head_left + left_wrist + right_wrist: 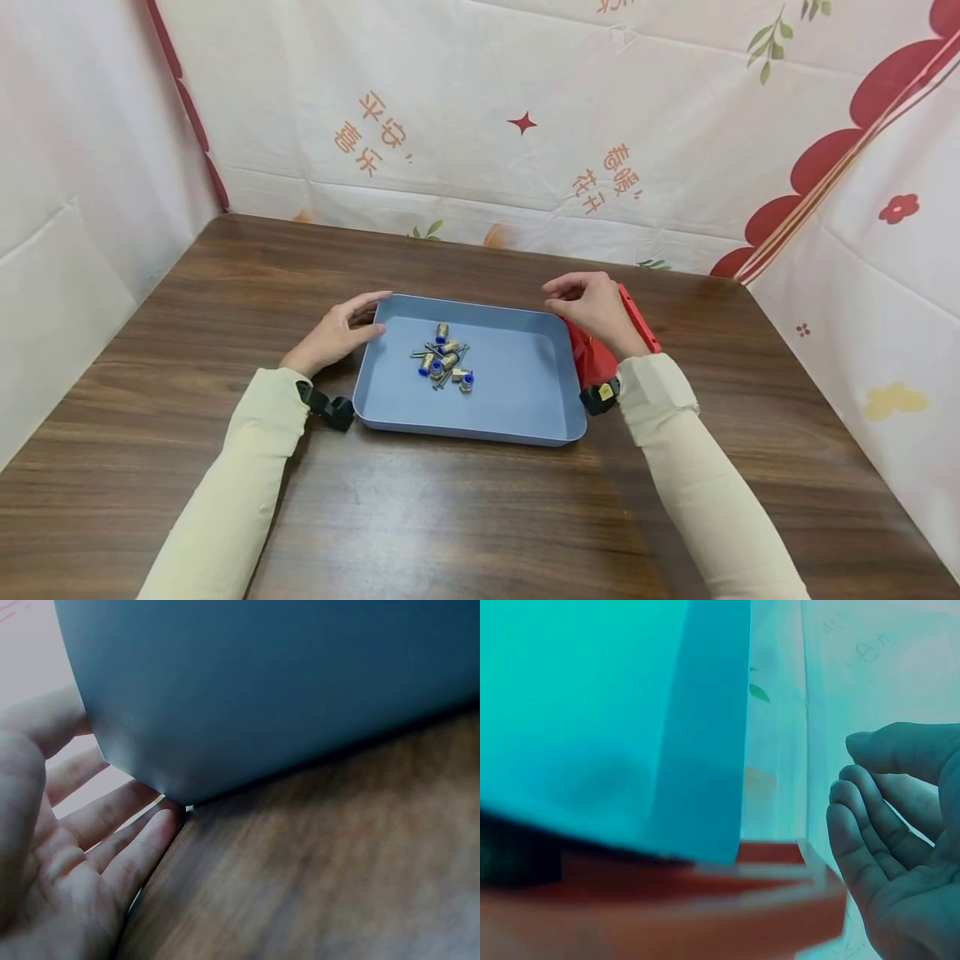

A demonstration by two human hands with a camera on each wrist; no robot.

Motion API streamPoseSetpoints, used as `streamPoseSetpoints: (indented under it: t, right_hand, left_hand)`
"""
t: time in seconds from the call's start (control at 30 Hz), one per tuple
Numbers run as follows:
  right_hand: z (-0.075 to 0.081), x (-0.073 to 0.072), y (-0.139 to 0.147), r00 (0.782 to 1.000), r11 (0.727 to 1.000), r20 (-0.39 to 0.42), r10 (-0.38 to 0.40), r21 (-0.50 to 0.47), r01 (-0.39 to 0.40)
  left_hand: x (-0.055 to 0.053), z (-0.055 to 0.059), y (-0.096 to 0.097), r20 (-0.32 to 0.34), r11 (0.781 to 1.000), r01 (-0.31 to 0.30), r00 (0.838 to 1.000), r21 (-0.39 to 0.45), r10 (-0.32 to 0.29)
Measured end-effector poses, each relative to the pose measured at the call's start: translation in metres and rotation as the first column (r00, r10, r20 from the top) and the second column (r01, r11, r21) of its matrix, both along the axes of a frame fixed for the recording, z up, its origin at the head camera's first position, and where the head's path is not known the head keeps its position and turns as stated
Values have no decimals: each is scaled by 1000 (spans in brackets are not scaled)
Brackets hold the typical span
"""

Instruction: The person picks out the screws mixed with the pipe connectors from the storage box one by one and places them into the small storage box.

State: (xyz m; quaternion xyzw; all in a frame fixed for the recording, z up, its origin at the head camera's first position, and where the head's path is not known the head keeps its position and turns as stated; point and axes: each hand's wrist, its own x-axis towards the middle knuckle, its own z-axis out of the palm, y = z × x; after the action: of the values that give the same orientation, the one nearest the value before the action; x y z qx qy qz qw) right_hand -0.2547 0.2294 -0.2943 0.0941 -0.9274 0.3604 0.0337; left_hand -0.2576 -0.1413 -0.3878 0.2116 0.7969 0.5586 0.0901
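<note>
A blue-grey tray [517, 375] holds a small pile of brass fittings with blue collars [448, 360] and several long thin screws [442, 380]. At the tray's left side is my left hand [339, 333], its thumb at the rim and its fingers stretched toward the far left corner. In the left wrist view, extended fingers [139, 847] lie against the tray's outer wall [247, 697]. My right hand [596, 308] hovers above a red container [592, 357] beside the tray's right end. Its fingers are loosely bent with nothing between them, as the right wrist view shows.
The red container's raised edge [639, 318] shows past the right wrist; the forearm and hand hide part of it. Everything stands on a dark wood-grain table [420, 517]. A white printed cloth [465, 150] hangs along the back and sides.
</note>
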Motion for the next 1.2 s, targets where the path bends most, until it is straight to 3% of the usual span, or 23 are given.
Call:
streamPoseSetpoints:
  t: [0.4, 0.87, 1.2]
  right_hand:
    - [-11, -1, -22, 998, 998, 34, 45, -50, -43]
    - [-30, -2, -42, 992, 994, 55, 109, -18, -108]
    - [-43, -3, -52, 983, 982, 30, 184, -52, -182]
  left_hand:
    - [-1, 0, 0, 2, 1000, 6, 1000, 14, -6]
    - [-2, -1, 0, 8, 1000, 2, 1000, 8, -2]
    - [-3, -2, 0, 8, 1000, -4, 1000, 3, 4]
